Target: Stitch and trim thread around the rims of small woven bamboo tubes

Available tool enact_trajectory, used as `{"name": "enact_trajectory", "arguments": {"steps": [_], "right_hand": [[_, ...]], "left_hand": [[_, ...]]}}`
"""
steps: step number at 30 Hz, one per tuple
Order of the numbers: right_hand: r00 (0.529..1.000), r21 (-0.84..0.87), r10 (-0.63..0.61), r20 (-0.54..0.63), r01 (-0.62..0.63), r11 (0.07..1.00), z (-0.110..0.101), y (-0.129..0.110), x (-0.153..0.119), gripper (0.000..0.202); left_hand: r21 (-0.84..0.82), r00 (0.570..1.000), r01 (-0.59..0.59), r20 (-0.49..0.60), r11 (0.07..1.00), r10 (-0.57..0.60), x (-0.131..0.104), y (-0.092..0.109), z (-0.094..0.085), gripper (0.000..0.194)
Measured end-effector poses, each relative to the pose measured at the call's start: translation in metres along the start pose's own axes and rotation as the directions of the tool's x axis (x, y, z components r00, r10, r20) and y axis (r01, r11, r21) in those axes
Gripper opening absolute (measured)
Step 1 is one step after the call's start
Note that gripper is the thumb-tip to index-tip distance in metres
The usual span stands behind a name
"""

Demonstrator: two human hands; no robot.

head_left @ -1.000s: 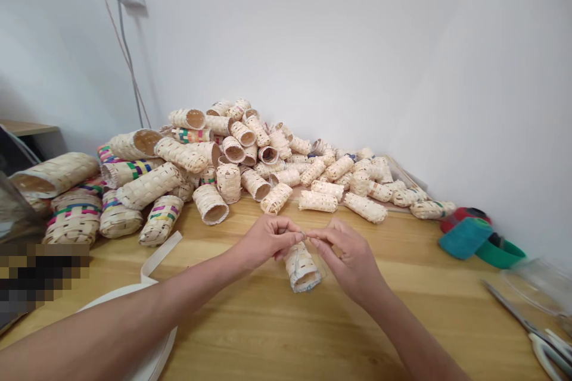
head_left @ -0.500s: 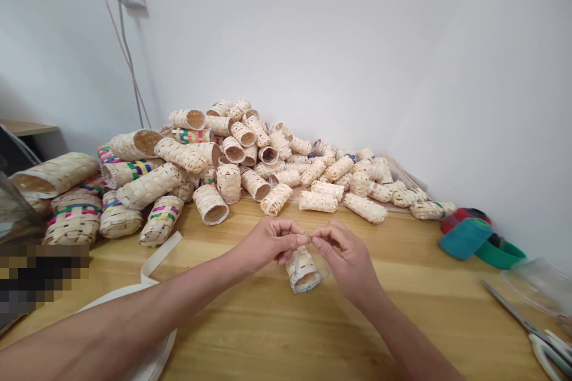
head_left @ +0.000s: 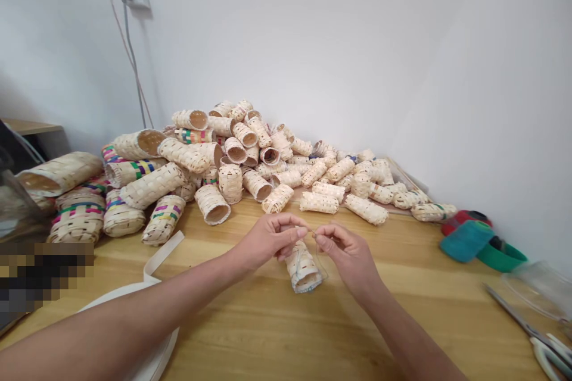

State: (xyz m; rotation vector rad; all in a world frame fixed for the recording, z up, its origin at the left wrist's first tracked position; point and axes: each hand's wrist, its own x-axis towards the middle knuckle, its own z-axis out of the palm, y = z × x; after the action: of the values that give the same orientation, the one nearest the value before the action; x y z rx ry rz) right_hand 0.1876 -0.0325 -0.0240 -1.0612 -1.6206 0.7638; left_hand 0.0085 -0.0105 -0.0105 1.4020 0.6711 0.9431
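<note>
Over the table's middle, my left hand (head_left: 277,237) pinches with thumb and forefinger something thin, too small to make out. Close to its right, with a small gap between the fingertips, my right hand (head_left: 342,247) is closed in a pinch on a fine bluish thread (head_left: 326,277). The thread hangs in a loop towards a small woven basket (head_left: 302,268) below. This pale tube-shaped basket lies on its side, its round mouth facing me and bluish stitches along the rim. My left fingers partly hide its far end.
Many woven baskets (head_left: 230,181) are heaped against the wall. A white strap (head_left: 163,256) lies left, beside a round white object under my left forearm. To the right are a blue thread cone (head_left: 467,241), a green ring (head_left: 504,259), a clear plastic container (head_left: 536,289) and scissors (head_left: 527,330).
My fingertips have moved slightly apart, the right hand shifting a little to the right. The thread loop now shows more clearly. The basket stays in nearly the same place.
</note>
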Motion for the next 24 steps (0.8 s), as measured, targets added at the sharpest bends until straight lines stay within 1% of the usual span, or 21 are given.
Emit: {"name": "enact_trajectory", "arguments": {"steps": [5,9,11,13,15,17,19,22,24], "right_hand": [[1.0,-0.014,0.011,-0.021,-0.011,1.0,-0.002,0.0,0.001,0.023],[0.998,0.062,0.021,-0.059,-0.017,0.998,-0.003,-0.006,-0.001,0.025],[1.0,0.137,0.025,-0.019,-0.022,0.99,-0.001,-0.011,-0.003,0.025],[0.997,0.207,0.044,0.067,-0.057,0.977,0.002,-0.015,-0.005,0.025],[0.988,0.229,0.071,0.139,-0.101,0.968,0.004,-0.017,-0.007,0.027],[0.986,0.196,0.077,0.147,-0.105,0.975,0.003,-0.016,-0.007,0.027],[0.994,0.101,0.055,0.096,-0.064,0.993,0.001,-0.014,-0.006,0.026],[1.0,-0.061,-0.012,0.006,0.013,0.998,-0.005,-0.012,-0.004,0.024],[0.998,-0.099,-0.054,-0.029,0.051,0.994,-0.008,-0.012,-0.003,0.023]], "left_hand": [[-0.001,1.0,0.016,-0.022,1.0,-0.016,0.0,-0.001,0.001,0.027],[0.01,0.999,0.034,-0.011,0.999,-0.034,-0.002,-0.001,0.003,0.028],[0.026,0.999,0.037,0.009,0.999,-0.038,-0.002,0.0,0.004,0.028],[0.043,0.999,0.04,0.023,0.998,-0.041,-0.003,0.001,0.005,0.029],[0.052,0.999,0.047,0.025,0.998,-0.048,-0.003,0.002,0.006,0.03],[0.054,0.999,0.047,0.023,0.997,-0.048,-0.003,0.003,0.006,0.031],[0.066,0.999,0.039,0.026,0.997,-0.041,-0.003,0.002,0.005,0.032],[0.087,1.0,0.018,0.023,0.996,-0.02,-0.003,0.002,0.003,0.034],[0.091,1.0,0.014,0.008,0.996,-0.014,-0.003,0.003,0.002,0.033]]}}
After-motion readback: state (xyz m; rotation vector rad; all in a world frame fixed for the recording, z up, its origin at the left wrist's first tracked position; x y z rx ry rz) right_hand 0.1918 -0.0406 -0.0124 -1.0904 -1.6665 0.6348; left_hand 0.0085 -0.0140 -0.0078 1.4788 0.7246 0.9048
